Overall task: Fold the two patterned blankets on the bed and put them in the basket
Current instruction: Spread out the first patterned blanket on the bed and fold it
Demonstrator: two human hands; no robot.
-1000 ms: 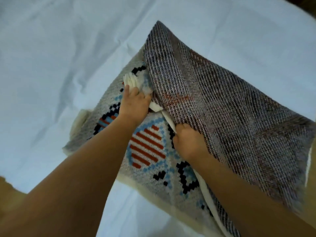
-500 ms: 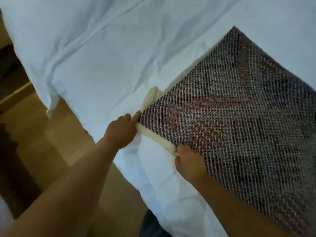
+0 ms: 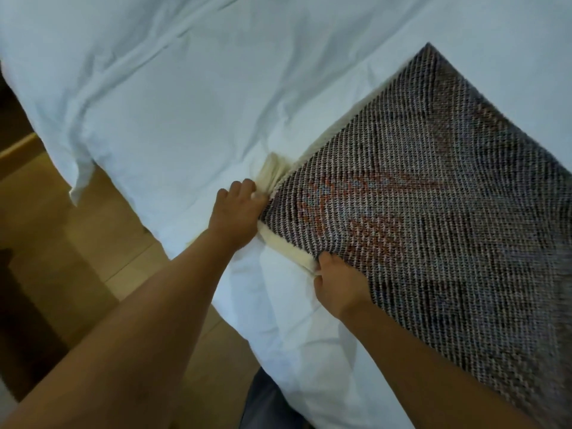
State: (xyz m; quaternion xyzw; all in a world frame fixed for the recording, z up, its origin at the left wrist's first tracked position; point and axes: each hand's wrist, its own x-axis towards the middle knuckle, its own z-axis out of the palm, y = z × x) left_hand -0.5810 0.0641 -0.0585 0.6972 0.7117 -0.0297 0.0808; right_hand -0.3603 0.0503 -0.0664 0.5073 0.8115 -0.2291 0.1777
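One patterned blanket (image 3: 433, 218) lies folded on the white bed (image 3: 192, 103), its dark woven underside up, with faint red and blue marks and a cream border. My left hand (image 3: 236, 212) pinches the blanket's near-left corner beside a cream tassel (image 3: 272, 168). My right hand (image 3: 337, 281) grips the cream front edge a little further right. The second blanket and the basket are not in view.
The bed's corner and its hanging white sheet (image 3: 77, 168) are at the left. A wooden floor (image 3: 71, 252) runs along the bed's near side. A dark trouser leg (image 3: 266, 400) shows at the bottom.
The top layer has been folded over, so the coloured pattern is now covered. Both hands have come to the blanket's near-left corner, and the view has swung left to show the bed's edge and floor.
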